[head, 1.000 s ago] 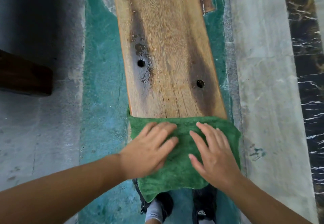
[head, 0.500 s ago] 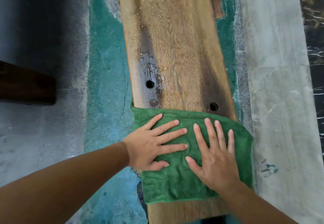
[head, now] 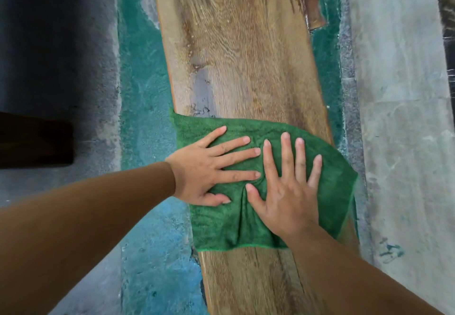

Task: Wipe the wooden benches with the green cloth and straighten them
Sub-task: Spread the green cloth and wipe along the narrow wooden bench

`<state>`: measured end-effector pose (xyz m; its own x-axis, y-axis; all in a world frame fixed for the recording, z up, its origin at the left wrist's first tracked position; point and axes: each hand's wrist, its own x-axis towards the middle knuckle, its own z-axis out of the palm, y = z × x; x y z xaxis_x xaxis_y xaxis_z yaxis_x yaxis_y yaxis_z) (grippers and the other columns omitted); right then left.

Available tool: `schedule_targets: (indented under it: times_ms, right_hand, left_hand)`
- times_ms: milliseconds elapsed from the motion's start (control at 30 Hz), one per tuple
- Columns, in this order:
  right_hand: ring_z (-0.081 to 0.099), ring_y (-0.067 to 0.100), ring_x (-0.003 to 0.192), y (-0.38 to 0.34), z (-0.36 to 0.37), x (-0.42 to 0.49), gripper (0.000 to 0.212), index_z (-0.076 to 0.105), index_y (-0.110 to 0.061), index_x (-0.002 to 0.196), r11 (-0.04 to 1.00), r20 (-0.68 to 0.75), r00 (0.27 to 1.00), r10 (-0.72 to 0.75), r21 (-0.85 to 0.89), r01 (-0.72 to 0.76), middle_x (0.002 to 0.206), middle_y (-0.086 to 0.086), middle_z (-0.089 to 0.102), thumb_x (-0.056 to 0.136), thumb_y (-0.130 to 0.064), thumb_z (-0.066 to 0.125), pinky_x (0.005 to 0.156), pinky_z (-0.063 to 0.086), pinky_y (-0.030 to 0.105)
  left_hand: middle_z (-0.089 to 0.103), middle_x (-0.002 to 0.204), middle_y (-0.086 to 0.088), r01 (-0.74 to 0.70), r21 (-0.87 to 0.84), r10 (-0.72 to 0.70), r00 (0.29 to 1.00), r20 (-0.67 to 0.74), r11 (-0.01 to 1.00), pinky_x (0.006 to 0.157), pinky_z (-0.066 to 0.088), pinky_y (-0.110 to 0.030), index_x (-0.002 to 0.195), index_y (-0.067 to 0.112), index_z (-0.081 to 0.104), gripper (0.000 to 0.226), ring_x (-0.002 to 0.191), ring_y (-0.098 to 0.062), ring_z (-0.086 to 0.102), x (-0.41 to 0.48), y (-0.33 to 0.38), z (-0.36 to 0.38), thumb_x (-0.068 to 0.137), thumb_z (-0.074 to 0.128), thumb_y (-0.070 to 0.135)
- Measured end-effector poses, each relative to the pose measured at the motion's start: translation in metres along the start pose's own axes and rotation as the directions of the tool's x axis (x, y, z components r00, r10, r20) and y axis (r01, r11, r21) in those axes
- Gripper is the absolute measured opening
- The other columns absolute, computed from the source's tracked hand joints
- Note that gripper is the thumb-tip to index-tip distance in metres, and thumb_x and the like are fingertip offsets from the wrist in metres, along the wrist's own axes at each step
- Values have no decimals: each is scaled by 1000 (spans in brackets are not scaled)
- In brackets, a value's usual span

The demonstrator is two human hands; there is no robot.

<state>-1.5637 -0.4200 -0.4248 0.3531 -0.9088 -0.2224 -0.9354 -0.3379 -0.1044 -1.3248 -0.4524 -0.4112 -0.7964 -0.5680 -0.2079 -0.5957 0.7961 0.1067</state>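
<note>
Green cloth [head: 327, 186] lies under both flat, spread hands.

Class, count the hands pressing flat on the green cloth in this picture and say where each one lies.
2. The left hand lies on the green cloth's left part; the right hand lies beside it, toward the right. None seems hidden.

Your single head-worn camera looks steeply down along the wooden bench [head: 248, 73], close above it. The plank runs up the frame's centre; teal-painted floor [head: 145, 122] flanks both sides. No second view overlaps.
</note>
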Motion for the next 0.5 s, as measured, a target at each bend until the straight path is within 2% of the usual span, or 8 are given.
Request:
schedule_targets:
  times_ms: [233,500]
  right_hand:
    - [1,39,154,-35,-2,47,84,14,-19,159,1000,-19,1000,2,-21,-3,167,15,2,91,-64,34,117,8,70]
    - [3,36,154,-52,-22,135,82,17,-19,159,999,-48,998,44,-16,-45,168,13,5,90,-59,36,118,9,68]
  left_hand:
    - [2,167,-4,-2,7,2,1000,-30,1000,120,0,-61,156,37,13,74,153,-30,0,-15,-54,14,92,31,69]
    - [7,166,-6,64,15,-63,997,-53,998,120,3,-61,156,36,15,73,153,-31,1,-4,-135,-1,92,31,66]
